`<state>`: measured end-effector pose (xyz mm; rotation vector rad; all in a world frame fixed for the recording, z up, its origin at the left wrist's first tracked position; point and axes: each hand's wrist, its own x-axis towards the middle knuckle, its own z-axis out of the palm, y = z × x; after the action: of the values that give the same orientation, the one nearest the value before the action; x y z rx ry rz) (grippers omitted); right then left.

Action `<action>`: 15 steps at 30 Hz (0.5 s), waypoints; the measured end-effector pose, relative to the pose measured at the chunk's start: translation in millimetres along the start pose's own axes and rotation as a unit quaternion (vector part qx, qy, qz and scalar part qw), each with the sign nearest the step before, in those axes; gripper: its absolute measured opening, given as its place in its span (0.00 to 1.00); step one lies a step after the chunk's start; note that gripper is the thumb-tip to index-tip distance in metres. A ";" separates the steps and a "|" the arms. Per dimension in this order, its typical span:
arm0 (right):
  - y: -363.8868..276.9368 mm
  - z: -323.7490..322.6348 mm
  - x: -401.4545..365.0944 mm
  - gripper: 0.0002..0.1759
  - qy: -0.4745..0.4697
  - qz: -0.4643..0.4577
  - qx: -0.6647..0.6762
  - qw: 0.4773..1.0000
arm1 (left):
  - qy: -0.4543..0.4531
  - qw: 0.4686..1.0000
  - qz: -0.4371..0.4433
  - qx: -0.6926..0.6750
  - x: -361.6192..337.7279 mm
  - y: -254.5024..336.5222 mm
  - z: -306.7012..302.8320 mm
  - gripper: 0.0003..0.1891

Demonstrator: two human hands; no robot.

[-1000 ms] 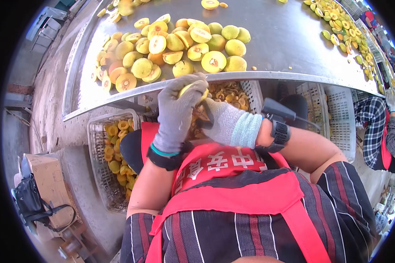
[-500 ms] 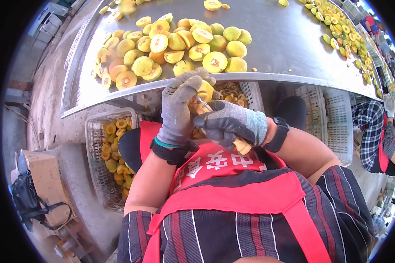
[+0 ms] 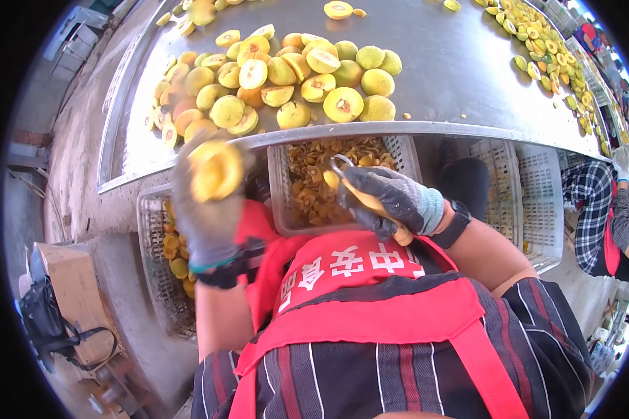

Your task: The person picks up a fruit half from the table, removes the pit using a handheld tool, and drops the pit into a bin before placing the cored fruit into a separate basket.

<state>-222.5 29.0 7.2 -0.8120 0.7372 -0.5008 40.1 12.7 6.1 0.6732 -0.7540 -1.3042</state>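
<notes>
My left hand [image 3: 208,222], in a grey glove and smeared by motion, carries a hollowed yellow fruit half [image 3: 218,170] at its fingers. It is over the near-left edge of the crate of cored fruit halves [image 3: 154,293]. My right hand [image 3: 402,197], in a dark-coated glove, is wrapped round the wooden handle of a coring tool [image 3: 370,199]. The tool's curved metal loop [image 3: 340,162] points up and left, above a crate [image 3: 278,188] of scooped-out fruit bits. Uncored fruit halves [image 3: 293,77] lie piled on the metal table ahead.
The metal table's raised edge [image 3: 426,128] runs across in front of me. More fruit [image 3: 538,49] lies along its right side. White crates [image 3: 538,202] stand under the table at right. A co-worker in a checked sleeve [image 3: 588,202] sits at far right. A cardboard box [image 3: 73,293] stands at left.
My left hand has moved left and down, away from the tool, with the fruit half in it. My right hand has shifted slightly right, and the tool's loop is out of the fruit.
</notes>
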 end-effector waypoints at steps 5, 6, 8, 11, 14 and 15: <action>11.4 -30.1 -13.4 0.30 -0.008 0.064 0.008 0.998 | 0.108 0.824 0.033 0.556 -26.1 82.8 -69.0 0.16; 14.0 -29.7 -10.9 0.30 -0.016 0.065 0.006 0.998 | 0.113 0.653 0.010 0.749 -29.0 89.2 -71.0 0.16; 16.6 -25.8 -5.2 0.31 0.009 0.058 0.004 0.998 | 0.091 0.751 0.026 0.654 -11.2 74.2 -37.4 0.18; 5.0 -13.3 -4.9 0.31 0.002 0.053 -0.024 0.998 | -0.017 0.765 -0.002 0.644 26.9 28.2 25.3 0.16; -0.8 -5.5 -12.5 0.31 0.026 0.034 -0.043 0.998 | -0.130 0.573 -0.013 0.809 80.4 -27.8 51.2 0.23; 0.7 -5.4 -15.7 0.29 0.041 0.020 -0.033 0.998 | -0.166 0.498 -0.076 0.848 94.8 -41.9 59.1 0.25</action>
<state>-236.7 37.1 10.3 -0.8404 0.8486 -0.4774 -22.4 -88.2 18.1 2.0742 -2.3790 -0.3366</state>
